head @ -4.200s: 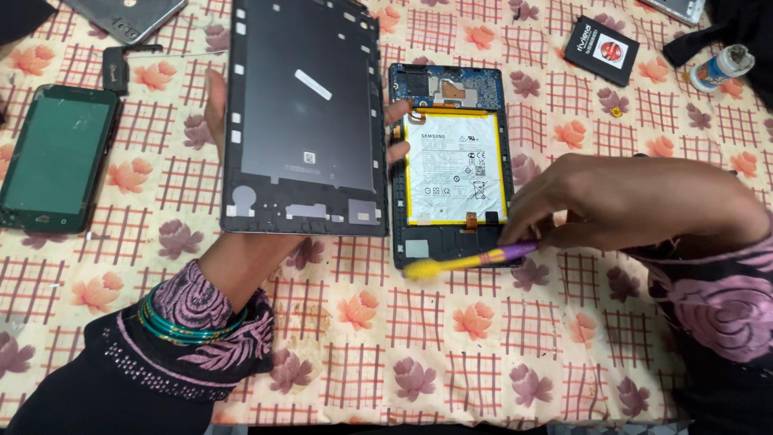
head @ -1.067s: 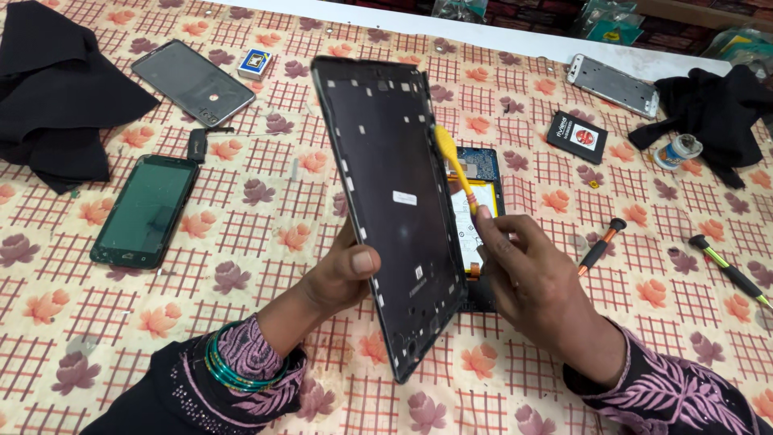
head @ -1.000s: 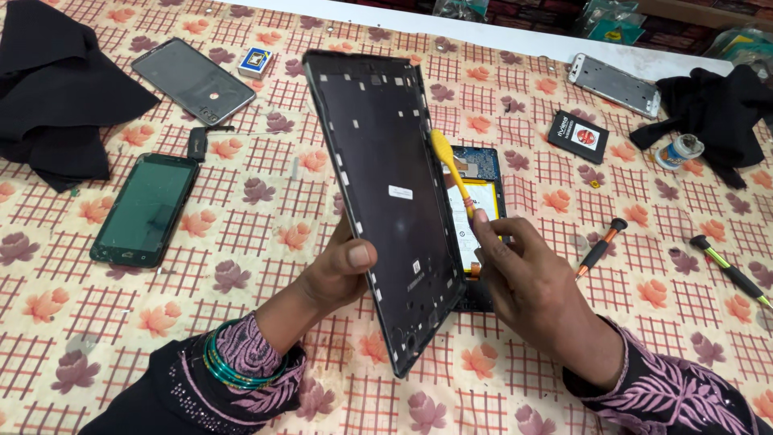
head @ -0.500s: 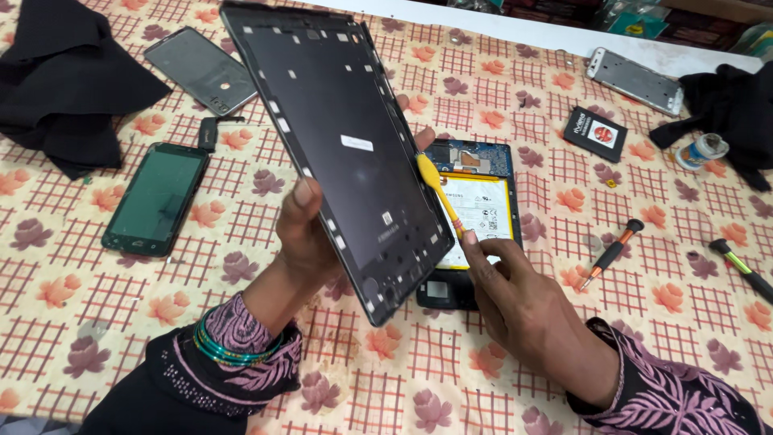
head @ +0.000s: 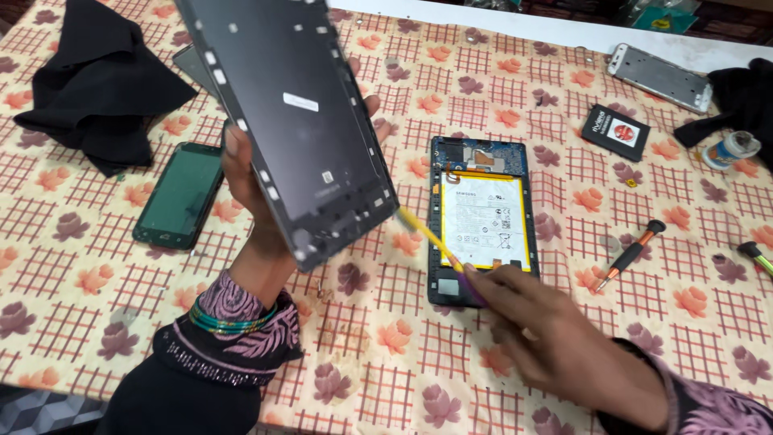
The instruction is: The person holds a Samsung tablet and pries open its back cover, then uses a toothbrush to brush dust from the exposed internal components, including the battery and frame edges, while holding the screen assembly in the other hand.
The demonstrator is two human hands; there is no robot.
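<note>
My left hand [head: 250, 193] grips a dark grey tablet back cover [head: 294, 121], lifted off the table and tilted with its inner side facing me. On the floral tablecloth [head: 378, 338] lies the opened tablet body [head: 481, 217], its white battery and blue circuit board exposed. My right hand [head: 547, 342] is at the tablet's lower edge and holds a thin yellow pry tool [head: 431, 238] with a purple handle, its tip pointing up towards the cover's lower corner.
A dark phone [head: 181, 193] lies left of my arm, with black cloth [head: 101, 80] behind it. A screwdriver [head: 628, 254] sits right of the tablet. Farther back are a small black box [head: 616, 131], a silver phone frame [head: 660, 76] and a small bottle [head: 729, 149].
The back cover has come away from the tablet body; my left hand has lifted it up and to the left. My right hand with the pry tool has dropped to the tablet's lower edge.
</note>
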